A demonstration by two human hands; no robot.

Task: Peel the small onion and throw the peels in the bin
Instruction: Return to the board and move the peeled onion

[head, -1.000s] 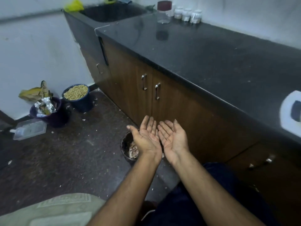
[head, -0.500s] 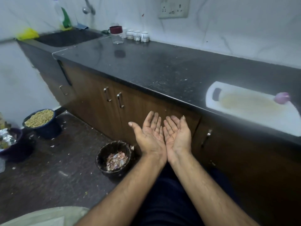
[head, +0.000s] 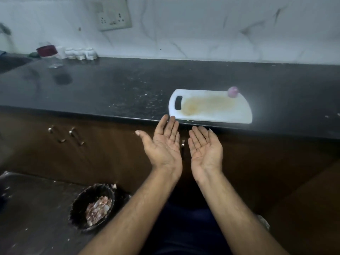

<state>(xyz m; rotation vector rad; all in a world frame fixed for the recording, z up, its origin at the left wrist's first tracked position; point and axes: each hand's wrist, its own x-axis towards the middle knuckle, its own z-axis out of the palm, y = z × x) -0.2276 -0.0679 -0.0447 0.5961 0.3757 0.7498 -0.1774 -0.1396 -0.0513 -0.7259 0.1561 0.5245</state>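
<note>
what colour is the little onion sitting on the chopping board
Pale purple-pink, seen in the head view: the onion sits at the far right of the white chopping board.

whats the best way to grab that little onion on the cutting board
Take the onion around its round middle, thumb and fingertips on opposite sides, coming down from above. It sits free at the far right corner of the white cutting board with nothing crowding it. The right hand, empty and palm up, looks nearer.

No text, label, brand, number or sign can be read anywhere. The white wall socket plate (head: 114, 17), far beyond the hands, and the small white jars (head: 81, 53) at the back of the worktop show no legible marks.
</note>
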